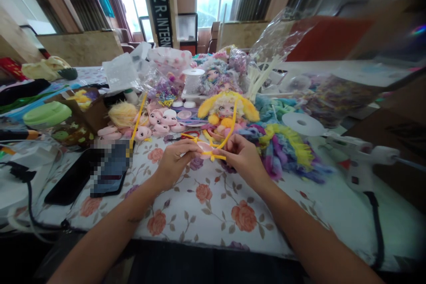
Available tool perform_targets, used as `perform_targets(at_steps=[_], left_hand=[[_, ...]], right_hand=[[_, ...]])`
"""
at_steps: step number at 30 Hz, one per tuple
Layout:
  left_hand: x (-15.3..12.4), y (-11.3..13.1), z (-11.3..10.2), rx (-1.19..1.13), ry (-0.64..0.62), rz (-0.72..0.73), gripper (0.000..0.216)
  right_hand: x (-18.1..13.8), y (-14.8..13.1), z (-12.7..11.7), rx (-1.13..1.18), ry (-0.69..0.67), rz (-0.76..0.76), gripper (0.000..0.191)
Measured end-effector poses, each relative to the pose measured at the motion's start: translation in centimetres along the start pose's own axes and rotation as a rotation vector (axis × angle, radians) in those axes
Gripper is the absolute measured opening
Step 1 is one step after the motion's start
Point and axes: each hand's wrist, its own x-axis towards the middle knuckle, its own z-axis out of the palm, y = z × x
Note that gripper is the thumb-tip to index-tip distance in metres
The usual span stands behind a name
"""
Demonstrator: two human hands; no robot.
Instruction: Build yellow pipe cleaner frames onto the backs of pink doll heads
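In front of me, above the flowered cloth, my left hand (pixel 177 159) is closed, pinching the edge of a small pink plastic piece (pixel 205 147) that resembles a doll's face shell. A yellow pipe cleaner (pixel 232 128) crosses this piece, with one length rising in a curve. The thumb and fingers of my right hand (pixel 245 156) are closed on the pipe cleaner at the piece's right side. Just behind the hands lie scissors (pixel 191 136), partly covered. A finished doll with yellow ears (pixel 227 108) sits beyond them.
Several pink doll faces (pixel 160 123) lie at left centre, near two phones (pixel 71 177). A glue gun (pixel 361 155) and a white spool (pixel 301 123) stand right. Colourful fabric (pixel 282 151) is heaped beside my right hand. Bagged dolls (pixel 216 75) fill the back.
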Motion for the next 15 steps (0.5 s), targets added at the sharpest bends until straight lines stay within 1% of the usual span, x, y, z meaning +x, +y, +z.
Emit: perform_targets(at_steps=[2, 3, 4, 5, 7, 9, 13, 15], left_hand=[[0.1, 0.0, 0.0, -0.011, -0.007, -0.015, 0.012], [0.1, 0.0, 0.0, -0.008, -0.011, -0.017, 0.012], [0.1, -0.1, 0.0, -0.003, -0.014, -0.015, 0.013], [0.1, -0.1, 0.0, 0.001, -0.018, -0.012, 0.014], [0.0, -0.2, 0.1, 0.007, -0.025, -0.001, 0.016], [0.1, -0.3, 0.0, 0.004, -0.034, 0.015, 0.016], [0.1, -0.4, 0.0, -0.01, -0.053, 0.042, 0.014], [0.1, -0.4, 0.0, -0.015, -0.059, 0.052, 0.013]], right_hand=[[-0.1, -0.3, -0.2, -0.173, 0.05, -0.204, 0.031], [-0.2, -0.5, -0.3, -0.228, 0.04, -0.297, 0.023], [-0.2, -0.7, -0.4, -0.25, -0.001, -0.364, 0.018], [-0.3, -0.9, -0.4, -0.24, -0.068, -0.397, 0.017], [-0.2, -1.2, -0.7, -0.182, -0.224, -0.383, 0.021], [-0.2, -1.4, -1.0, -0.139, -0.333, -0.329, 0.023], [0.0, -1.3, -1.7, -0.16, -0.465, -0.277, 0.022], [0.0, -1.2, -1.9, -0.169, -0.491, -0.249, 0.021]])
